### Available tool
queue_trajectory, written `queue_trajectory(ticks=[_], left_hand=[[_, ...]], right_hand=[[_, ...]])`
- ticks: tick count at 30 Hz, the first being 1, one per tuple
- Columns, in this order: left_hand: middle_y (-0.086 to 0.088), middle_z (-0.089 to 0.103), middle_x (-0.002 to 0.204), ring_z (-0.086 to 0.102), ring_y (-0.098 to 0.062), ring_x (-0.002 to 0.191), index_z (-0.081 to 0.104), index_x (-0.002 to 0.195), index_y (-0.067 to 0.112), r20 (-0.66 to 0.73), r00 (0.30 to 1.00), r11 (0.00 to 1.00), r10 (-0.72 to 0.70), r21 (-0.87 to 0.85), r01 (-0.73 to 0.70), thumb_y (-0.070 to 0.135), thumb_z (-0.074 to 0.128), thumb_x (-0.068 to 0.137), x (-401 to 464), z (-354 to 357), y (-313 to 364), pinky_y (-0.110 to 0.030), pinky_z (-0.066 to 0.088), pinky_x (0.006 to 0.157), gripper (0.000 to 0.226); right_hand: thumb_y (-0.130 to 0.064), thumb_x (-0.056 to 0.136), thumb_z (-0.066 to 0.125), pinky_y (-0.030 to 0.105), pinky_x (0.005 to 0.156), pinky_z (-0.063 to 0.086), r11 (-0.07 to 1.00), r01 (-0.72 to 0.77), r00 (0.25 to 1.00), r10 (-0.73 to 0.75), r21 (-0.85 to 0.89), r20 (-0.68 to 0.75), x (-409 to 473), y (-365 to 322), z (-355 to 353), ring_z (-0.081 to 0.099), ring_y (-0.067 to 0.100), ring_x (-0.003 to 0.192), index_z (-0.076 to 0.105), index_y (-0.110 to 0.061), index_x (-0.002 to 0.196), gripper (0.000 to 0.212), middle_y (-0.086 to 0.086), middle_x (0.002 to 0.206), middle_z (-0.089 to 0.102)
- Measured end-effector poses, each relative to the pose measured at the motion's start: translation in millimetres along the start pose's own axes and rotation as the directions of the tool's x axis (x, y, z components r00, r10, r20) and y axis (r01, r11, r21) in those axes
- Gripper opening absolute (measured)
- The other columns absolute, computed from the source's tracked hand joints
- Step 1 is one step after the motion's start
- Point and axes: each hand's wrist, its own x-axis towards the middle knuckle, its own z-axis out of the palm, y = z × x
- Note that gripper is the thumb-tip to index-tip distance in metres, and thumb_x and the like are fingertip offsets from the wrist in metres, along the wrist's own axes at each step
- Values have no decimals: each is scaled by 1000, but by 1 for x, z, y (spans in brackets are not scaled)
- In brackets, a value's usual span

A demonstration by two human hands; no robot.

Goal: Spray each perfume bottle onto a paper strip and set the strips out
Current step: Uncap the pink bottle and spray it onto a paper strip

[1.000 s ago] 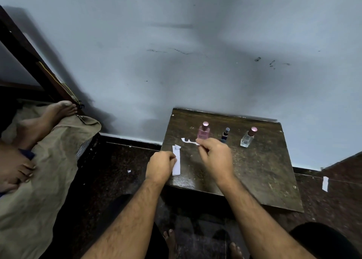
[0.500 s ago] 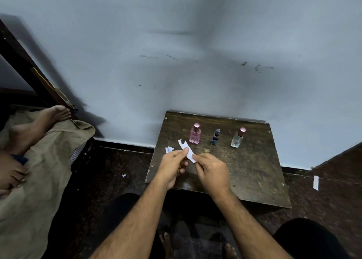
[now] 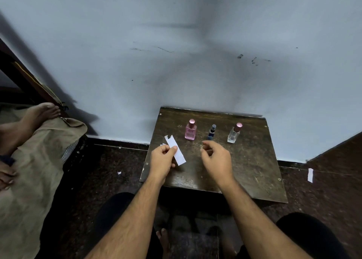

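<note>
since half a second ago the right hand (image 3: 216,158) has let go of the paper strip (image 3: 176,150) and moved off to the right, so only the left hand (image 3: 163,160) now has it. the left hand's grip is narrow, thumb and fingertips pinching the strip near its middle, with the strip held slantwise above the front left part of the table (image 3: 252,166), its notched end pointing up and away toward the wall. the right hand hovers over the middle of the table, fingers loosely curled and holding nothing, well apart from the strip and just in front of the bottles.

three perfume bottles stand upright in a row near the back of the table: a pink bottle (image 3: 190,130) with a pink cap on the left, a small dark blue bottle (image 3: 211,132) in the middle, and a clear bottle (image 3: 234,133) with a pink cap on the right. all three are capped and apart from each other. a second bit of white paper (image 3: 163,144) peeks out just behind the left hand at the table's left edge.

on the dark floor, a small paper scrap (image 3: 119,173) lies left of the table and another white strip (image 3: 310,175) lies to its right. at the far left a bed (image 3: 37,160) with a tan cover holds another person's bare feet (image 3: 37,114).
</note>
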Motion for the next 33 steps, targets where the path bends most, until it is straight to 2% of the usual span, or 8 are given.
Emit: queue_trajectory(ticks=[7,10,13,17,22,28,31,33], left_hand=[[-18,72,84,67,-22,69,66,96,2,-22,1000,1000,22,22,-21,8,64,90,11,-6,-4,-33,52,58,8],[-13,72,81,70,-23,69,51,106,15,-92,994,997,58,46,-54,8,72,84,13,-6,-3,-38,56,62,31],[-5,67,67,62,-17,58,51,93,20,-85,988,987,126,106,-117,9,72,84,16,-5,-1,-39,54,60,25],[3,65,68,57,-11,61,70,84,21,-42,981,965,190,190,-179,12,71,86,19,-4,1,-35,52,65,9],[7,74,82,68,-5,79,78,88,19,-47,972,946,229,246,-211,15,74,84,21,-3,4,-25,55,76,7],[4,75,94,67,-4,87,77,101,14,-69,948,903,312,332,-273,18,72,86,23,-4,14,-16,51,79,16],[5,72,100,65,-6,91,75,107,15,-15,917,834,398,423,-355,29,72,86,26,-4,20,-12,47,77,25],[6,71,101,64,-6,92,74,109,16,46,908,805,416,445,-392,38,71,86,28,-2,26,-17,50,79,32]], right_hand=[[-19,88,67,27,94,46,994,-112,991,111,4,69,35,-19,12,64,20,105,58,-12,131,45,6,122,67],[-17,90,64,21,87,41,993,-120,991,121,-6,63,42,-26,21,60,15,94,55,-10,133,44,5,124,66],[-14,90,63,24,86,42,988,-156,987,156,-12,33,49,-27,28,62,22,102,56,-9,130,41,7,120,67],[-16,87,66,31,96,48,983,-183,983,182,21,20,59,-20,43,63,21,110,56,-15,131,46,3,118,69],[-17,87,69,28,89,49,985,-159,987,157,61,38,65,-14,46,65,16,96,66,-17,111,25,-1,105,72],[-23,84,71,27,84,51,986,-67,990,47,151,130,50,-7,36,64,12,89,68,-18,106,23,-4,98,71],[-27,84,68,33,81,54,980,-28,983,-10,197,186,39,-2,29,64,12,85,68,-22,106,22,-7,95,69],[-28,85,67,36,80,55,972,-12,974,-42,233,223,33,1,25,64,11,86,67,-25,105,20,-8,94,69]])
